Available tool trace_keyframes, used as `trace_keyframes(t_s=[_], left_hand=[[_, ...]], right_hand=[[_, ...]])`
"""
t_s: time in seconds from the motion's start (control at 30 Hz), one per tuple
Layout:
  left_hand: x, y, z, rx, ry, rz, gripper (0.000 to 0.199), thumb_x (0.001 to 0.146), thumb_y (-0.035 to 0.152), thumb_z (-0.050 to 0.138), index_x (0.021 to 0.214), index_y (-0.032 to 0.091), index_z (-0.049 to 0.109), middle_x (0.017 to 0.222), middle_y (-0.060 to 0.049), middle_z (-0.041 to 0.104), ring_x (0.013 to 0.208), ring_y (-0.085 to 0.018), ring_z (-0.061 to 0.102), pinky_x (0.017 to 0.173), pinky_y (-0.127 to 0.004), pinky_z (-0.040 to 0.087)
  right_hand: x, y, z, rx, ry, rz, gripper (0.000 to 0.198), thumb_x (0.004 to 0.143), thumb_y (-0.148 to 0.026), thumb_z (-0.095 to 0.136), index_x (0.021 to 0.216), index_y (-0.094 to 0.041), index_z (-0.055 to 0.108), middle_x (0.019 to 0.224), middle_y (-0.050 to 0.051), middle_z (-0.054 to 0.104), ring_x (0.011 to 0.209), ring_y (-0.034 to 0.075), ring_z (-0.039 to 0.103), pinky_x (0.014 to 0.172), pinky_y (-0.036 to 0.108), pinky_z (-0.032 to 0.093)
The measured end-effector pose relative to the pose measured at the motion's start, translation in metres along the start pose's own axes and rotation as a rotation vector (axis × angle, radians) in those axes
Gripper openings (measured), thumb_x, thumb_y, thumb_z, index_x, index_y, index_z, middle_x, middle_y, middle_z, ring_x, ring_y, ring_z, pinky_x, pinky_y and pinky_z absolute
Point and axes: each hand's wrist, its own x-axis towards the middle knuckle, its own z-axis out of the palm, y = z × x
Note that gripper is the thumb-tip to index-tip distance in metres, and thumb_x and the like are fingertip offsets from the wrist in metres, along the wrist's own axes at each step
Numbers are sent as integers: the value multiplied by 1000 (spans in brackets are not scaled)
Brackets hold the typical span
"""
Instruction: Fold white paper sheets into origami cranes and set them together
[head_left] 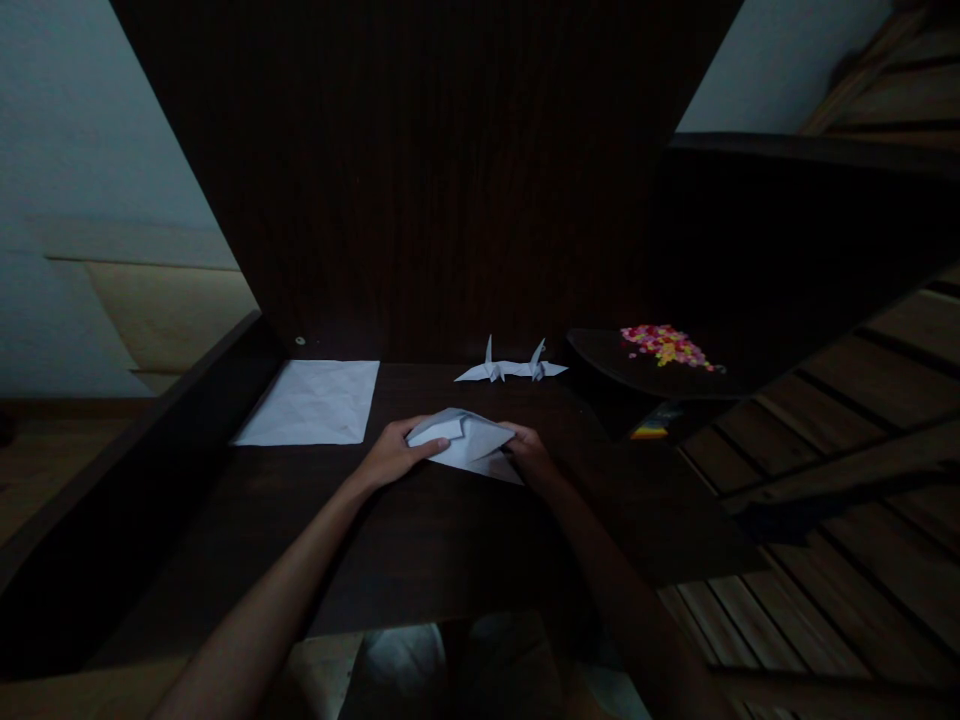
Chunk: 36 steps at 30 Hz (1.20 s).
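A partly folded sheet of white paper (480, 446) is held between my two hands, just above or on the dark desk. My left hand (397, 450) grips its left end, with the thumb lying on top of a folded flap. At the right end my right hand (531, 456) pinches the paper, its fingers partly hidden behind the edge. Beyond the paper, two white origami cranes (512, 370) stand side by side near the back panel. A flat, creased white paper sheet (315, 402) lies to the left of my left hand.
The dark wooden desk (420, 560) has a raised side board (135, 430) on the left and a tall back panel (450, 180). On a curved shelf (600, 352) at the right sits a pile of small pink and yellow pieces (667, 345). Wooden slats (825, 440) stand farther right.
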Motion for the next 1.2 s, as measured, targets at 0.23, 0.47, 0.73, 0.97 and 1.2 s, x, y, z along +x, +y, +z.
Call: trace_keyframes(t_s=[0.23, 0.47, 0.73, 0.97, 1.2], left_hand=[[2, -3, 1, -88, 87, -43, 51, 72, 50, 65, 108, 14, 67, 97, -6, 70, 88, -23, 62, 77, -29, 46], [5, -3, -1, -226, 101, -39, 58, 67, 37, 73, 121, 19, 60, 122, -7, 62, 116, -27, 53, 100, -36, 37], [5, -9, -2, -313, 54, -12, 49, 63, 22, 70, 112, 18, 66, 123, -8, 62, 119, -29, 51, 105, -42, 31], [0, -2, -5, -379, -63, 55, 24, 62, 16, 65, 84, 17, 76, 130, -10, 56, 123, -32, 46, 102, -43, 34], [-1, 0, 6, -683, 28, -8, 56, 65, 22, 71, 120, 17, 60, 126, -13, 59, 113, -28, 55, 97, -39, 41]], right_hand=[[0, 0, -1, -51, 18, 52, 34, 64, -40, 67, 91, -20, 68, 82, 2, 67, 72, 16, 58, 59, 24, 41], [-2, -3, 1, -30, -30, -17, 36, 59, -37, 67, 91, -21, 69, 86, 1, 67, 78, 18, 59, 61, 25, 42], [-5, -6, 7, 47, -15, 22, 46, 66, -55, 65, 91, -17, 70, 84, 5, 69, 79, 22, 62, 64, 29, 45], [-7, -12, 7, 69, -17, 64, 42, 57, -46, 77, 88, -19, 68, 79, 2, 69, 69, 18, 62, 62, 27, 44], [-3, 2, 9, 120, -59, 44, 37, 53, -29, 81, 84, -16, 65, 77, 1, 68, 66, 14, 61, 61, 25, 45]])
